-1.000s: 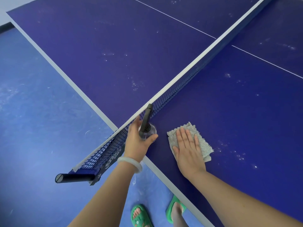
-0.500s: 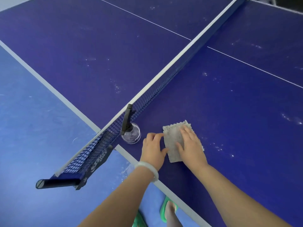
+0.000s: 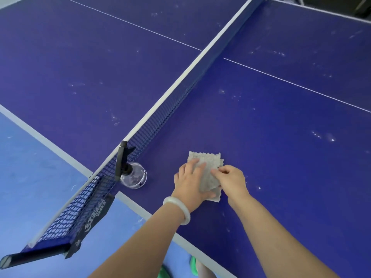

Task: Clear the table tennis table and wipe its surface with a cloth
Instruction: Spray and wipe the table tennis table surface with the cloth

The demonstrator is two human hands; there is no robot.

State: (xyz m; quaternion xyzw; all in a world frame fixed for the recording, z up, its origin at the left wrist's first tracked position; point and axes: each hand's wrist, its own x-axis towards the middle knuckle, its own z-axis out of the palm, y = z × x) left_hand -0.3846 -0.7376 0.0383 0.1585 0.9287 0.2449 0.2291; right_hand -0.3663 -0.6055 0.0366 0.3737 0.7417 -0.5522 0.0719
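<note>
Near the table's side edge, just right of the net post:

- **Cloth** (image 3: 208, 163): grey and textured, lying flat on the table tennis table (image 3: 281, 153). Its long axis runs away from the person, toward the far side.
- **Left hand** (image 3: 190, 182): laid over the cloth's left half, fingers fairly straight and pressing down, thumb along the near edge. It clasps nothing.
- **Right hand** (image 3: 230, 180): at the cloth's right edge, with fingertips (image 3: 217, 170) curled in and pinching that edge.
- **Reach:** both hands touch the cloth, one on each side, so neither is nearer.
- **Spray bottle** (image 3: 133, 176): upright and apart, left of the left hand, at the foot of the net (image 3: 160, 121).
- **Step, as judged:** folding or re-gripping the cloth ahead of a wipe.
- **White specks** (image 3: 317, 135): these lie right and farther out, so the stroke probably leads away from the bottle.
</note>
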